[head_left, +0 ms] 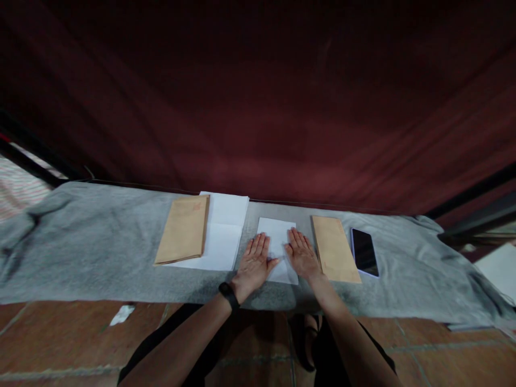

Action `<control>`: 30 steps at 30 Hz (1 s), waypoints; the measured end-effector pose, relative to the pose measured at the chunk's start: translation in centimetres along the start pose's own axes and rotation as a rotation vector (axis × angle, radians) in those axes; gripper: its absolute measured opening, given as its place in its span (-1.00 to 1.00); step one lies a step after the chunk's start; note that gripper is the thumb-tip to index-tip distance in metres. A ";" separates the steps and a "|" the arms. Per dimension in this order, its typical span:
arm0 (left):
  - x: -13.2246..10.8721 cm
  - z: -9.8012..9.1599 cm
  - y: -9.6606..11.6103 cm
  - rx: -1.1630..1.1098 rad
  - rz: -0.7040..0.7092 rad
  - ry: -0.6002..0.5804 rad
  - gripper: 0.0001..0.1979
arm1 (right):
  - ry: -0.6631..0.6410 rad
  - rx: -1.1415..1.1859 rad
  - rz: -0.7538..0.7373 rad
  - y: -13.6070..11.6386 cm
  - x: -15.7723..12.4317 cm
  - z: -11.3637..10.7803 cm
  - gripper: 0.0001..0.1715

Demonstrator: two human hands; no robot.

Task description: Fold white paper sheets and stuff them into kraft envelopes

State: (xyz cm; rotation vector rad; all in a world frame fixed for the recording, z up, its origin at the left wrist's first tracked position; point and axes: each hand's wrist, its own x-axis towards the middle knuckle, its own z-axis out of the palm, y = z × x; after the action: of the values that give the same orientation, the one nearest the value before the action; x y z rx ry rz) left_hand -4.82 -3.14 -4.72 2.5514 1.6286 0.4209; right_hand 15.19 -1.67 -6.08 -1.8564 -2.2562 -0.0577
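We see the folded white paper [276,243] lying flat on the surface [121,247], which is draped in grey cloth, with both hands resting on it. The left hand [253,264] is palm down across the paper's left edge. Its four fingers lie straight and close to one another, while its thumb stretches away from them toward the middle of the paper. The right hand [302,255] is also palm down, over the paper's right edge, its fingers laid out straight and pointing away from the body. Neither hand pinches anything that we can see — both are unfolded and flat, and a bare strip of the paper shows between them. The paper's top edge reaches past the fingertips, and its lower edge shows between the wrists. Whether the hands press hard or only rest there, we cannot tell.

To the left of the left hand, well clear of its fingers, we find a stack of brown envelopes [183,228] lying partly over larger white sheets [226,231]. The sheets' right edge is near the left hand. Just beside the right wrist lies another brown envelope [336,250], and beyond it a phone [365,252] with a dark screen facing up. A black wristband [229,296] circles the left wrist — behind the surface hangs a dark red curtain [262,118].
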 end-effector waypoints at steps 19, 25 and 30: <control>4.9 1.0 0.8 -0.038 0.031 0.026 -0.41 | 0.135 -0.036 -0.264 -3.5 -2.2 1.5 -0.39; 3.8 0.9 -1.8 0.019 -0.063 0.026 -0.38 | 0.177 -0.018 -0.110 -2.0 -2.7 0.9 -0.33; 3.0 0.2 -2.5 0.031 -0.111 0.051 -0.39 | 0.175 -0.019 -0.059 -1.1 -3.5 0.6 -0.33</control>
State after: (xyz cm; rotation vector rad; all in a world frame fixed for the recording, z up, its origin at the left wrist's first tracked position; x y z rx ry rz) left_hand -5.81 0.67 -4.92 2.4765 1.7970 0.4575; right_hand 14.68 -5.16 -7.18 -1.7209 -2.1961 -0.2421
